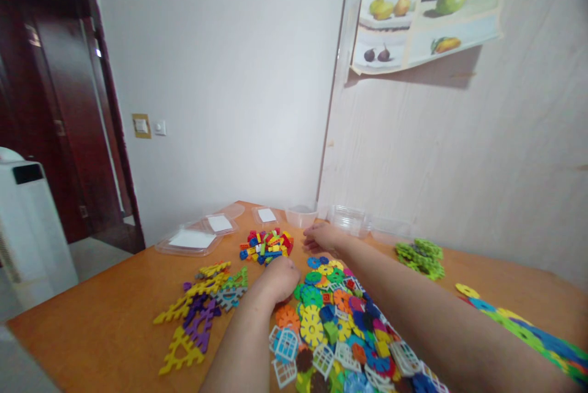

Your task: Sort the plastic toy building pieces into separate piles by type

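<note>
The left hand (279, 281) rests knuckles-up at the table's middle, fingers curled under into a loose fist at the upper-left edge of the pile of flat gear-shaped discs (337, 319). Whether it holds a piece I cannot tell; the fingertips are hidden beneath the hand. At its 12 o'clock, just beyond the knuckles, lies the small heap of bricks (266, 244) in red, yellow and blue.

The right hand (323, 236) reaches farther, at 1 o'clock from the left hand, palm down, fingers lying flat and slightly spread on the orange table (114, 319), closed on nothing that shows. It sits between the bricks and the clear tub (350, 220), near both, touching neither as far as can be seen.

At 9 o'clock from the left hand lie yellow and purple toothed triangle pieces (197, 310). A cluster of green pieces (420, 256) lies at 3 o'clock from the right hand, well apart.
</note>
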The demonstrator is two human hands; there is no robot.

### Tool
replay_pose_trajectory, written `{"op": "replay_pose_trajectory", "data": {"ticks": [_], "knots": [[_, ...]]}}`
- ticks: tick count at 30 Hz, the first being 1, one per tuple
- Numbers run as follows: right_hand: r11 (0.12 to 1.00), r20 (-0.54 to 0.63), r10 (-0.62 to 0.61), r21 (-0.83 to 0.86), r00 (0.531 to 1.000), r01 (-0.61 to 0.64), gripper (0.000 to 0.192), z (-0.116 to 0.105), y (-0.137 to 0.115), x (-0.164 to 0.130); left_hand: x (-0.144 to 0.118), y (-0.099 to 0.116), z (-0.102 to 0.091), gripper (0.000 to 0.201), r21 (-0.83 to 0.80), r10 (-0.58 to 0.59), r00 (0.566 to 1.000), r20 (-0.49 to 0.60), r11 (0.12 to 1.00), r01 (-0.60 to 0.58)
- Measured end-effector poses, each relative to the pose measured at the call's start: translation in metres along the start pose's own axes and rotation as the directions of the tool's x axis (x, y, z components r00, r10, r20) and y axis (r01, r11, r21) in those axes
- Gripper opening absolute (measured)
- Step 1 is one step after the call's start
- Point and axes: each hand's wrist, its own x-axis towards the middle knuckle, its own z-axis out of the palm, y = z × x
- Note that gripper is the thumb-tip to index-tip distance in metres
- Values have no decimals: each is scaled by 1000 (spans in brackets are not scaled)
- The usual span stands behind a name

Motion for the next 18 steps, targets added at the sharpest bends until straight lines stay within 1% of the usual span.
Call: {"op": "replay_pose_trajectory", "data": {"ticks": [4,7,10,12,14,16,18], "knots": [[996,28,-22,-91,999,24,14,-29,8,-31,5,-3,2,15,2,2,998,65,1000,-2],[980,45,-52,-188,998,59,11,-49,21,-55,8,-2,3,14,8,-7,996,88,1000,6],[948,87,-69,-306,994,92,7,-63,35,-75,9,-2,3,13,12,-14,995,95,1000,13],[913,96,-85,-391,992,116,6,-68,43,-85,9,-2,3,12,14,-17,995,94,1000,16],[874,90,-99,-468,991,129,13,-69,50,-92,9,-2,3,10,16,-23,996,91,1000,21],[843,81,-102,-522,991,129,18,-69,55,-96,9,-3,2,9,18,-28,996,88,999,27],[824,68,-105,-553,992,125,18,-67,58,-97,8,-2,2,9,15,-32,996,88,999,30]]}}
